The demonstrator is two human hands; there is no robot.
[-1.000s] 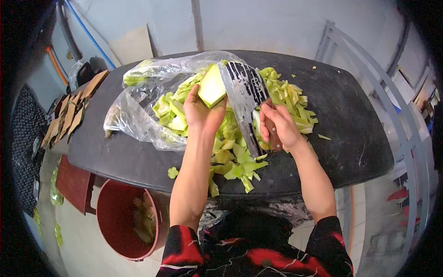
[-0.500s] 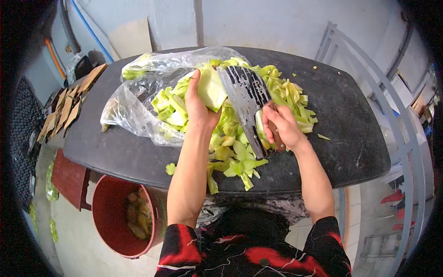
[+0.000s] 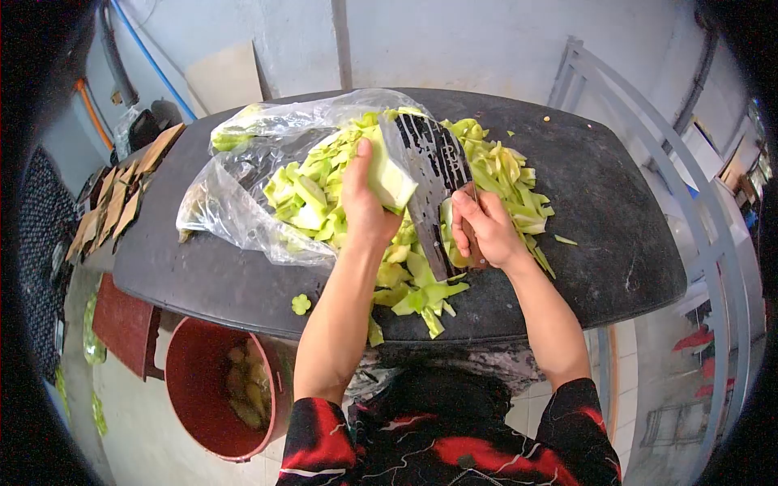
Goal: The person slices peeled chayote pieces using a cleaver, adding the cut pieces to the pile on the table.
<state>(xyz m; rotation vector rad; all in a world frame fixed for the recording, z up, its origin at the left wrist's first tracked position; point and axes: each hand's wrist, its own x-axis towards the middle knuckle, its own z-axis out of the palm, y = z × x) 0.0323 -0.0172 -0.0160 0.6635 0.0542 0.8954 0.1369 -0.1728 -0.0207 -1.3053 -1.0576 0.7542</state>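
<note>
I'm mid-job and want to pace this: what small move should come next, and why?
Probably a light stroke of the knife along the vegetable, I'd judge. The left hand holds the vegetable up, the right hand grips the knife by its handle close beside it, and cut green pieces lie around. Whether the edge touches is unclear.

Cleaver (image 3: 432,190) as barrier between hands (image 3: 367,202) (image 3: 488,228)

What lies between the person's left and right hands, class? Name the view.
In the head view, the pale green piece in the left hand and the blade of the knife in the right hand come between, with green scraps beneath.
</note>
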